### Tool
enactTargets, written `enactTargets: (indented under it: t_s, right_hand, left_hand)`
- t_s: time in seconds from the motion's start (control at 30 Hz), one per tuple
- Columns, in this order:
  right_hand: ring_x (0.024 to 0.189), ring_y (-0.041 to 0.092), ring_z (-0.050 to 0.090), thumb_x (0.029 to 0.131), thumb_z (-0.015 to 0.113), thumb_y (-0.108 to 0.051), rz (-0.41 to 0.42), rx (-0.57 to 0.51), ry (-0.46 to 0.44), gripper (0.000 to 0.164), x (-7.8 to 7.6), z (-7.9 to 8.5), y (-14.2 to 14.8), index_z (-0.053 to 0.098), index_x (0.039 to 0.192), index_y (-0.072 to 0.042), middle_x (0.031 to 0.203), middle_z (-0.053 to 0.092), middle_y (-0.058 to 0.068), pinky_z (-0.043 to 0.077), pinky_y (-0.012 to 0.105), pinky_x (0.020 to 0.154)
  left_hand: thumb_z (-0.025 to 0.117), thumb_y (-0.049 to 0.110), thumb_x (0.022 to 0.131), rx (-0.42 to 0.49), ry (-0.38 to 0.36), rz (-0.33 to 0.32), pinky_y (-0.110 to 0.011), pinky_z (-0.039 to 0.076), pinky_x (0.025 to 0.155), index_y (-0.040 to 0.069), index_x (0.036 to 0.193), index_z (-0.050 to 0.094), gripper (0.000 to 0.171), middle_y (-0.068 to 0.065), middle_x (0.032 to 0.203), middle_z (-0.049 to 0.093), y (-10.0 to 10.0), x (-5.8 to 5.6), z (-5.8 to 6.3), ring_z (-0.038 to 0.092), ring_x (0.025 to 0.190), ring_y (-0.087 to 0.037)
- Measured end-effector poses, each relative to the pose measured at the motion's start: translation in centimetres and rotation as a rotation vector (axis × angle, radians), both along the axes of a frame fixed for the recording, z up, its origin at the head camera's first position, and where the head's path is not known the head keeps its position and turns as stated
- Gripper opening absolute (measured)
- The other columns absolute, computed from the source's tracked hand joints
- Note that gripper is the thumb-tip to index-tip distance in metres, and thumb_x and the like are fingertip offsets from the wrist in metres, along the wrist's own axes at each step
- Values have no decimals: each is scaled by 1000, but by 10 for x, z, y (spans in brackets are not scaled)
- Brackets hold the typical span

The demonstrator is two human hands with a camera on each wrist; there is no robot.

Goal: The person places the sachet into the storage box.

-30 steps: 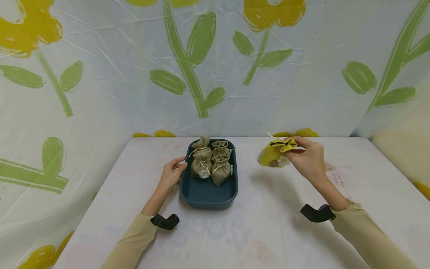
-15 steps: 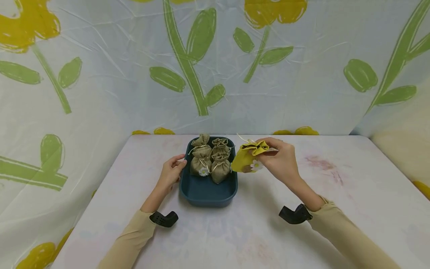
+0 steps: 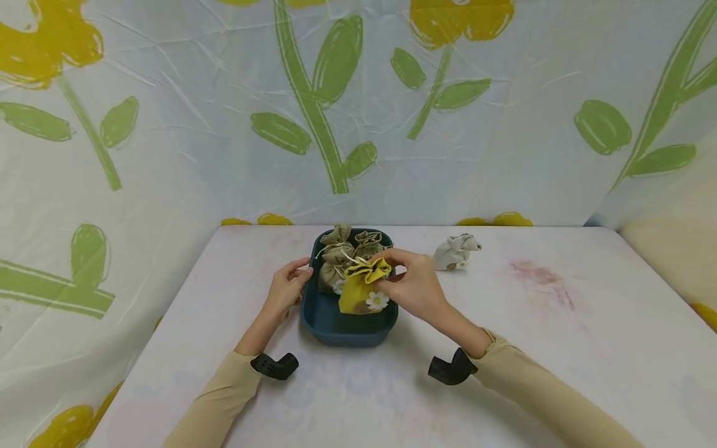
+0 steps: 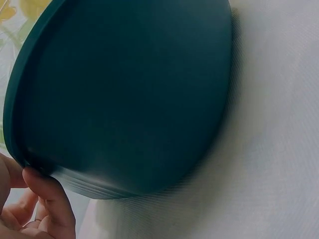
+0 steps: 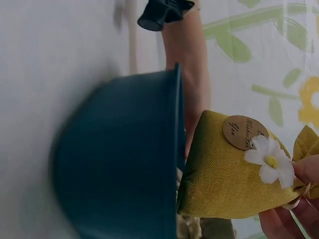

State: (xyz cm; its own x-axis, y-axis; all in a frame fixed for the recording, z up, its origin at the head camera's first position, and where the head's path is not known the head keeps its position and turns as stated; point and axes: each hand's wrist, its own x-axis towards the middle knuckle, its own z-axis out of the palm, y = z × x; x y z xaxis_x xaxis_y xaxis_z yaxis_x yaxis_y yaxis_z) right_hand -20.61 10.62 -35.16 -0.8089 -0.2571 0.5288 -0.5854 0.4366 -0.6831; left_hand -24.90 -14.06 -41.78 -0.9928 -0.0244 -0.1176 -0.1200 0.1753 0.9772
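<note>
My right hand (image 3: pixel 417 283) pinches a yellow drawstring pouch (image 3: pixel 361 294) by its gathered neck. The pouch hangs upright over the front half of a dark blue plastic bin (image 3: pixel 325 335). In the right wrist view the pouch (image 5: pixel 224 174) shows a white daisy and a round brown tag with writing too small to read. Several tan drawstring pouches (image 3: pixel 336 255) stand at the back of the bin, partly hidden by the yellow one and the right hand. At the bin's left side, my left hand (image 3: pixel 288 289) grips the rim between thumb and fingers, also visible in the left wrist view.
A whitish pouch (image 3: pixel 456 252) stands on the table to the right of the bin, near the back edge. The pale cloth-covered table (image 3: pixel 347 398) ends at a hanging flower-print sheet (image 3: pixel 504 137).
My right hand has carried the yellow pouch leftward from the table's right side to above the bin. A whitish pouch has come into sight behind it. The left hand stays at the rim.
</note>
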Motion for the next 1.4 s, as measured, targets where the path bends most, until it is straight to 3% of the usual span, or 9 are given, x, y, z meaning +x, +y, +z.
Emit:
enactTargets:
  t_s: [0.3,0.6,0.8,0.97,1.07,1.27,1.4]
  right_hand:
    - [74,8,63,68,76,-8,96,12,-65,26,-3,-13,-30,67,91,-14,87,68,1,52,18,60]
    - [75,6,64,69,74,-5,141,59,-76,22,-4,-25,-45,66,87,-16,87,67,0,51,15,62]
    - [73,7,58,73,70,-2,160,152,-136,25,-5,-31,-52,63,92,-16,89,65,-2,48,15,62]
    - [88,14,62,86,58,-5,269,198,-203,28,-3,-30,-53,54,112,-12,107,61,5,48,17,69]
    - [97,18,61,88,55,-5,317,184,-239,32,-1,-28,-51,50,119,-10,115,58,8,51,20,74]
    - [111,21,56,86,59,-9,308,165,-296,39,4,-26,-43,50,124,-9,122,56,8,50,30,86]
    - [113,23,55,86,60,-10,288,146,-261,39,7,-26,-31,52,124,-10,122,57,6,48,38,90]
  left_hand:
    - [54,23,90,-19,-23,1,-20,34,41,18,125,51,35,4,80,53,-1,-1,0,39,50,-6]
    - [55,22,90,-28,-23,5,-21,37,42,18,124,52,34,2,81,54,0,-4,0,40,51,-6]
    - [54,23,90,-37,-30,-1,-21,37,42,19,125,51,35,-1,87,55,-1,-4,0,40,51,-7]
    - [53,23,91,-41,-45,-7,-22,39,42,18,126,51,35,-5,92,53,-1,-3,2,40,53,-7]
    - [53,23,91,-49,-51,-13,-22,41,43,18,126,50,36,-6,94,53,1,-2,2,40,53,-7]
    - [53,25,91,-44,-71,-12,-21,39,44,19,127,49,37,-2,91,52,0,-2,0,40,54,-7]
    - [54,25,91,-29,-73,-17,-21,37,42,19,128,49,38,-1,87,52,-1,-2,0,40,53,-8]
